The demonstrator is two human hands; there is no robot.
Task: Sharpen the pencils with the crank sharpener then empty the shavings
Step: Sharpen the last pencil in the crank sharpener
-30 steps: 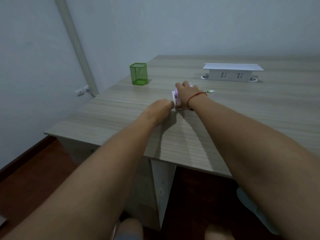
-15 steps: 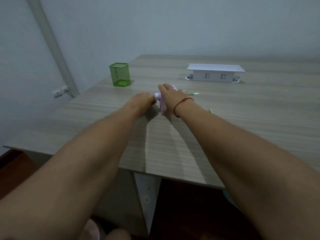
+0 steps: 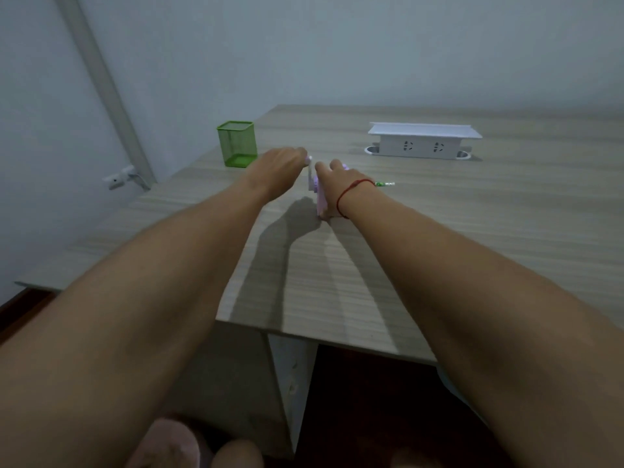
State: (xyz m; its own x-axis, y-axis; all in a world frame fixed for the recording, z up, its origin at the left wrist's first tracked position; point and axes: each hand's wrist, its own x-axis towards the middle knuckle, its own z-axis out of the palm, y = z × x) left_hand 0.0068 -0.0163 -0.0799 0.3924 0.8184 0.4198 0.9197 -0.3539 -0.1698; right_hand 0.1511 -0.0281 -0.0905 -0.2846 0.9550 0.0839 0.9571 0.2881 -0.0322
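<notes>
Crank sharpener (image 3: 319, 194), the little purple one, sits mid-desk (image 3: 472, 238) in the head view, mostly hidden under the right hand (image 3: 334, 185), which wraps over its body to pin it down. Left hand (image 3: 277, 167) has its fingers curled round the white crank handle (image 3: 309, 159), up near the top of its swing. A green pencil (image 3: 385, 184) pokes out the right side, so I'd say it's mid-sharpening. No other pencils visible, not even in the green mesh cup (image 3: 237, 143). Shavings probably not dumped yet.
</notes>
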